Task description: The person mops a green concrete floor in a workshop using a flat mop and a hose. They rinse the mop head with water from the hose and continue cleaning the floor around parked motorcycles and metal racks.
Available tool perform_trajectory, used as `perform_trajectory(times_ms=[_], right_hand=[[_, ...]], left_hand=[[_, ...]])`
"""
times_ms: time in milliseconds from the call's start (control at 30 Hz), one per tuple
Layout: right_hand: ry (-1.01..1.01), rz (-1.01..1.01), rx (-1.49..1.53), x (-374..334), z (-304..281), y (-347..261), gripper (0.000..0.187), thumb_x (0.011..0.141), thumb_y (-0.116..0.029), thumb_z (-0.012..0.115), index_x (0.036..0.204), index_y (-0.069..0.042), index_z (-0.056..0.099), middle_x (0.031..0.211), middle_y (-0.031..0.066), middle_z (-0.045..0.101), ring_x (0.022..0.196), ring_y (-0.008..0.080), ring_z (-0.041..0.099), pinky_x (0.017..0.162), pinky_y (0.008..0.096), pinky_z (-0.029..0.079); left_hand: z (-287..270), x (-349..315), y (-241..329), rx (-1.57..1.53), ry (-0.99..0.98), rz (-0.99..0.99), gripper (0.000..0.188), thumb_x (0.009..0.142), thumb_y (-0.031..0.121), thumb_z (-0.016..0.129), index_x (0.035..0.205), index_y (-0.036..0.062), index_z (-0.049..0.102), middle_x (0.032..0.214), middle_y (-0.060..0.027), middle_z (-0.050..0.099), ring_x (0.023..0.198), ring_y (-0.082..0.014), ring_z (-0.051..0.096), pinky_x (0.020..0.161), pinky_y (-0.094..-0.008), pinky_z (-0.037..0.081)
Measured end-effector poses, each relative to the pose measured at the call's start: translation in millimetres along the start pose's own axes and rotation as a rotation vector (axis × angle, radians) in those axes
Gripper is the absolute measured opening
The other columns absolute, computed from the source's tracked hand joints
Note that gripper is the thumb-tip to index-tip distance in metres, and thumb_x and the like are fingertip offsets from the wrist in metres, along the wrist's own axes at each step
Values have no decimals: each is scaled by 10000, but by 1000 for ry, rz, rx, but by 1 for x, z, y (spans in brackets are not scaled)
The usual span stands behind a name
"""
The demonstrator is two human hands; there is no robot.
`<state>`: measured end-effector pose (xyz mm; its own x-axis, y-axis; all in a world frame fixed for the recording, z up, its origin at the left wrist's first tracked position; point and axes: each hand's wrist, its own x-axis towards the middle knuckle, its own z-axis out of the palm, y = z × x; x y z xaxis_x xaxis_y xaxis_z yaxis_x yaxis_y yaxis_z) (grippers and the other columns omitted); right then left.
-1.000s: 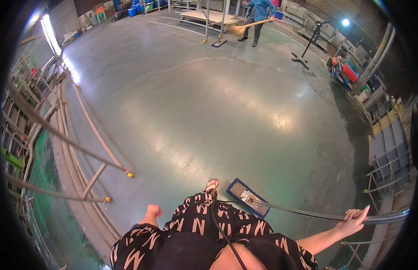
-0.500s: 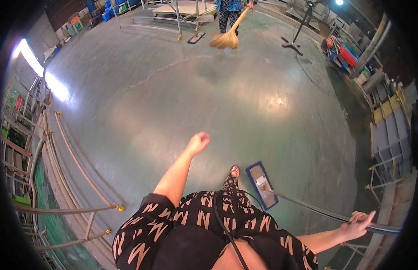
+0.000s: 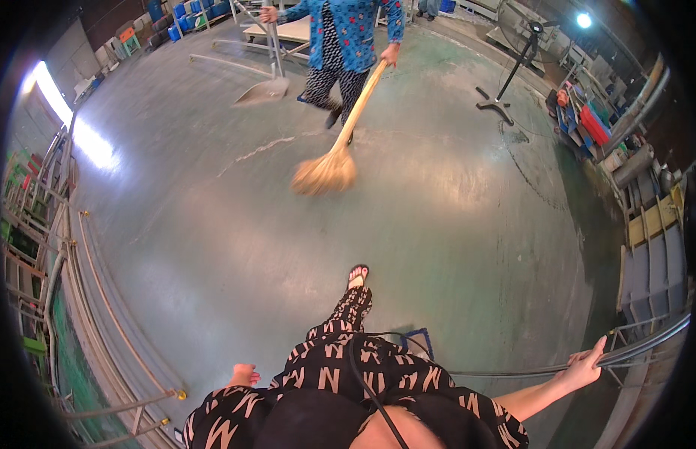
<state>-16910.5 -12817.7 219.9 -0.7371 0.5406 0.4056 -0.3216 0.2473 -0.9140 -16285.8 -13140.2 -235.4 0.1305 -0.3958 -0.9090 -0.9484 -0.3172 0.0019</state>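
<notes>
My right hand [image 3: 585, 365], low at the right, is wrapped round the metal handle of a flat mop [image 3: 647, 344], one finger stretched along it. The mop's blue-edged head [image 3: 417, 338] lies on the floor beside my leg, partly hidden by my patterned clothes. Down by my left side hangs my left hand [image 3: 245, 375], with nothing in it; its fingers look loosely apart. Ahead, a person in a blue patterned jacket [image 3: 355, 34] holds a straw broom [image 3: 329, 170] in one hand and a long-handled dustpan [image 3: 263, 91] in the other.
Metal racks with pipes [image 3: 123, 299] run along the left side. A black stand [image 3: 505, 93] rises at the far right. Grey panels [image 3: 655, 269] and a red bin [image 3: 595, 125] line the right edge. A pale platform [image 3: 280, 30] stands at the back.
My left hand has swung back to my side. The mop head has moved behind my clothes as I stepped forward. The person ahead is nearer, and their broom has swept toward the left.
</notes>
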Motion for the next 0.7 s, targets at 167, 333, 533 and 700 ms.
perform_trajectory(times_ms=[167,333,533,700], right_hand=[[78,-25,8,18,152,-21,293,867,-221,602,630,-54,556,448,-36,278,379,52,236,370,240,207],[142,-40,91,44,277,-43,447,865,-213,599,495,-101,375,446,-35,258,374,60,211,372,238,197],[61,-57,252,81,443,-1,457,877,-213,580,495,-112,351,440,-27,254,368,66,198,373,243,198],[-31,-2,285,126,631,37,436,895,-207,551,511,-98,376,435,-23,253,361,71,197,371,250,189]], left_hand=[[-72,68,309,-11,95,301,387,830,334,472,644,29,623,611,-87,641,552,-194,631,542,-341,504],[-190,11,705,-18,336,1160,338,772,365,546,751,32,604,701,-139,633,663,-319,610,608,-409,475],[-243,-106,997,-255,48,1375,268,818,267,588,930,24,610,792,-107,644,645,-140,617,635,-293,479],[-288,-6,1063,-12,391,1315,314,797,328,592,918,38,613,874,-165,634,871,-306,605,731,-409,474]])
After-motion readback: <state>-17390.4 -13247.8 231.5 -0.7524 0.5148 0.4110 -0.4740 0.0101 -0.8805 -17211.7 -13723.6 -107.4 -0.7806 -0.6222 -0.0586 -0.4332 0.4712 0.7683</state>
